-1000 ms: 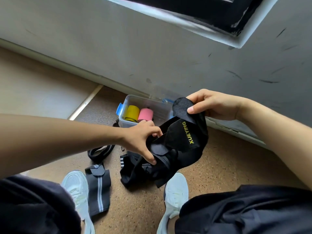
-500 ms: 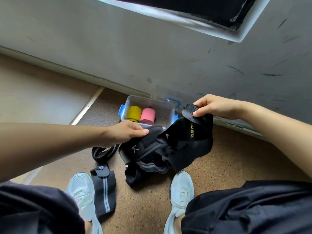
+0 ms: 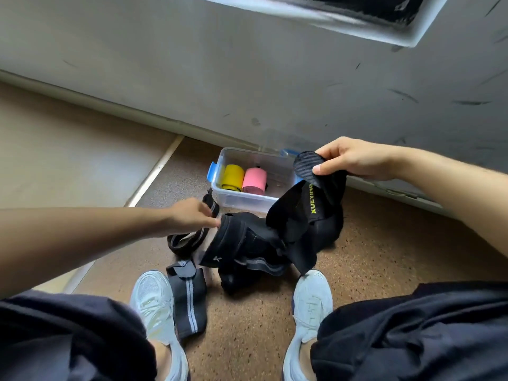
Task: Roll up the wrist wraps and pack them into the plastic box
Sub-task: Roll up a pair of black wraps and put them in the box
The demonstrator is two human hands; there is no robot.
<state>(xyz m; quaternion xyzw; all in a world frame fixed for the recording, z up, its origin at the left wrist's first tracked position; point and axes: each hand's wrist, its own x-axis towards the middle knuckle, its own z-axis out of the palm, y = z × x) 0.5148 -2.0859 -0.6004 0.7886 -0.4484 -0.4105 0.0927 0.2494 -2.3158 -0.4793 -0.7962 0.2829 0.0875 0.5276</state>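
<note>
My right hand [image 3: 354,159] pinches the end tab of a black wrist wrap [image 3: 302,215] with yellow lettering and holds it up over the floor. The wrap's lower end hangs into a tangled pile of black wraps [image 3: 242,251]. My left hand [image 3: 192,215] reaches at the pile's left edge, fingers blurred; whether it grips anything is unclear. Behind the pile stands the clear plastic box [image 3: 233,198] with blue latches. A yellow roll [image 3: 233,177] and a pink roll [image 3: 254,180] lie inside it.
A flat black wrap with grey stripes [image 3: 188,301] lies beside my left shoe [image 3: 154,306]. A looped black strap [image 3: 187,239] lies left of the pile. My right shoe [image 3: 309,303] stands on the speckled brown floor. A grey wall runs behind the box.
My left hand slid left off the top of the pile to its left edge. The right hand keeps its pinch on the wrap, which now hangs longer and straighter.
</note>
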